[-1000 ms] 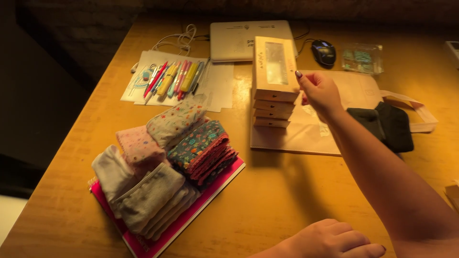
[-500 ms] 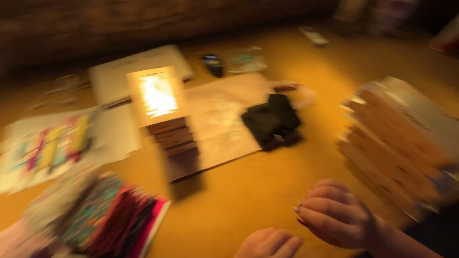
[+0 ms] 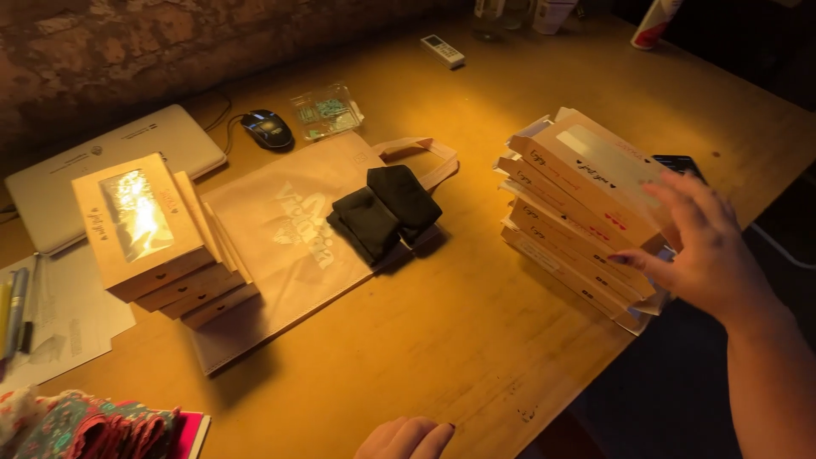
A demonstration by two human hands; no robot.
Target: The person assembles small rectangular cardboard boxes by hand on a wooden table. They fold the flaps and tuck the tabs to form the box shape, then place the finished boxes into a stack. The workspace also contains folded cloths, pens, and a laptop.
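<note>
My right hand [image 3: 701,242] reaches with spread fingers onto a leaning stack of flat cardboard boxes [image 3: 578,212] at the table's right edge, its fingers touching the top box and the stack's side. My left hand [image 3: 406,439] rests at the bottom edge, only its knuckles showing, fingers curled and holding nothing visible. A second stack of windowed cardboard boxes [image 3: 153,238] stands at the left on a beige tote bag [image 3: 297,238]. Folded black cloth pieces [image 3: 385,212] lie on the bag.
A white laptop [image 3: 102,161], a black mouse [image 3: 267,129] and a clear packet [image 3: 325,110] sit at the back. A remote [image 3: 444,50] lies farther off. Pens on paper [image 3: 17,310] and patterned folded fabrics [image 3: 85,425] are at the left. The table's edge [image 3: 586,382] runs diagonally at lower right.
My view has swung right from the left stack to the right stack. My right hand left the windowed boxes, drew back, and now reaches onto the right stack of boxes.
</note>
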